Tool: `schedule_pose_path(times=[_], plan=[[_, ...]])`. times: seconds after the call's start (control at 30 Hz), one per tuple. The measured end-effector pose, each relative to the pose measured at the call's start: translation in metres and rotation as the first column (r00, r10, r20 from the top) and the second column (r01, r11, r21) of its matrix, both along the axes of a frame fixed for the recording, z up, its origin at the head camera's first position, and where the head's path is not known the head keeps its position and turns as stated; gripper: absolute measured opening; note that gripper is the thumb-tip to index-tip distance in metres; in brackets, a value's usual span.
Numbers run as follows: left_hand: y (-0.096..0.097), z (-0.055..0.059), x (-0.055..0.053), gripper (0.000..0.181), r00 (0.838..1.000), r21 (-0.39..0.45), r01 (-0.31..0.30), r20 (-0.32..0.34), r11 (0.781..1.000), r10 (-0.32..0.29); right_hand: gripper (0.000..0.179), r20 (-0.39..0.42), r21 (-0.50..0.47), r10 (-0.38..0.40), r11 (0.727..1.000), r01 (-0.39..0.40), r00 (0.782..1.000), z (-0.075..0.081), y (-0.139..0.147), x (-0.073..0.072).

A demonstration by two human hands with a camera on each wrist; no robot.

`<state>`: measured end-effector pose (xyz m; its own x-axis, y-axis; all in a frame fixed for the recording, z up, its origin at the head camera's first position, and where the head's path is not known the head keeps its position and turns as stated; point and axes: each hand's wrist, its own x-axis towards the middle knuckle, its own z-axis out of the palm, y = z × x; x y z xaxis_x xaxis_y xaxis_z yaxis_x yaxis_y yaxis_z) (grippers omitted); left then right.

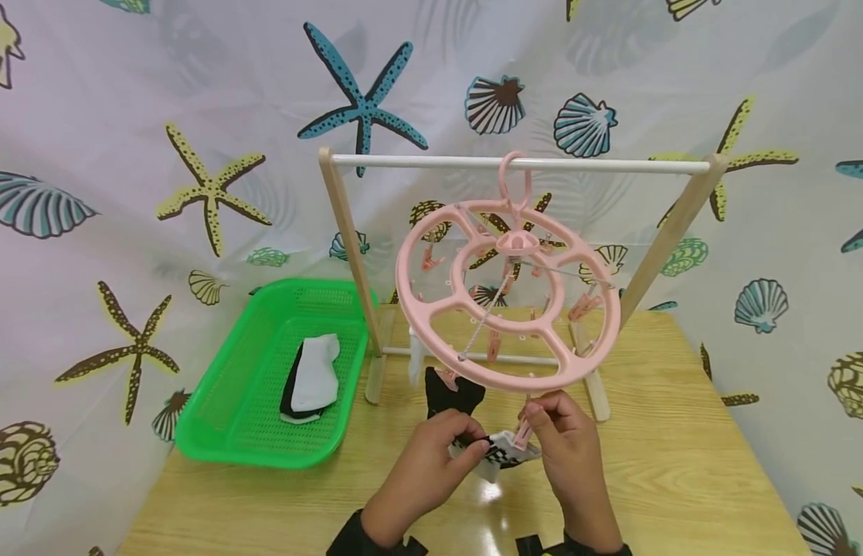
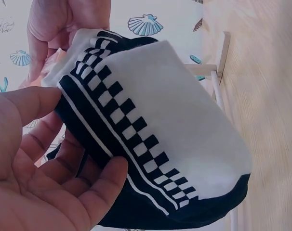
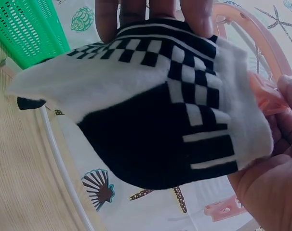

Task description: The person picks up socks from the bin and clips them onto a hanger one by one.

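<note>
A white sock with black patches and a checkered band (image 1: 502, 449) is held between both hands below a pink round hanger (image 1: 501, 378). My left hand (image 1: 438, 455) pinches the sock near its cuff, thumb on the striped edge in the left wrist view. My right hand (image 1: 572, 444) pinches a pink clothespin (image 3: 265, 94), which sits at the sock's white cuff (image 3: 249, 110). From the hanger's near left side hangs a black sock (image 1: 453, 395) on another pink clip, with a white sock-like piece (image 1: 416, 359) beside it.
The hanger hooks over a white rod (image 1: 431, 162) on a wooden stand (image 1: 671, 232). More pink clips (image 1: 494, 345) dangle below its rings. At left, a green basket (image 1: 215, 409) holds white and black socks (image 1: 316, 374). A patterned curtain (image 1: 250, 93) stands behind the wooden table (image 1: 681, 463).
</note>
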<state>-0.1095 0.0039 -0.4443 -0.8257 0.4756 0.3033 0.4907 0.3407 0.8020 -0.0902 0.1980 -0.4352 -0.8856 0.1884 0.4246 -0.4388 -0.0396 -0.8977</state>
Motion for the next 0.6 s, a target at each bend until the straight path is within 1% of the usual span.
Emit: schedule_pose_path(times=[0.1,0.17,0.3,0.4,0.5,0.6], plan=[[0.0033,0.0008,-0.0009,0.004,1.000,0.015,-0.024,0.013,1.000,0.024,0.009,-0.002,0.001,0.003,1.000,-0.003,1.000,0.0005,0.0000,0.0007],[0.0047,0.0005,-0.0010,0.004,0.999,0.023,-0.042,0.033,0.999,0.041,0.009,-0.011,-0.005,0.017,1.000,-0.017,1.000,0.0002,0.0000,0.0008],[0.0067,-0.0012,0.0008,0.005,0.993,0.060,-0.062,0.106,0.996,0.056,0.009,-0.013,-0.009,0.028,1.000,-0.028,1.000,-0.0010,-0.0002,0.0008],[0.0076,-0.0028,0.0027,0.007,0.986,0.105,-0.065,0.157,0.992,0.047,0.006,0.009,-0.011,0.018,1.000,-0.018,1.000,-0.0010,-0.0005,0.0019],[0.0080,-0.0040,0.0038,0.008,0.985,0.136,-0.070,0.163,0.988,0.048,0.005,0.038,-0.022,0.015,1.000,-0.014,0.999,-0.0007,-0.0007,0.0036],[0.0067,-0.0048,0.0040,0.007,0.987,0.157,-0.083,0.147,0.984,0.060,0.009,0.064,-0.032,0.019,0.999,-0.017,0.998,0.0003,-0.0023,0.0040]])
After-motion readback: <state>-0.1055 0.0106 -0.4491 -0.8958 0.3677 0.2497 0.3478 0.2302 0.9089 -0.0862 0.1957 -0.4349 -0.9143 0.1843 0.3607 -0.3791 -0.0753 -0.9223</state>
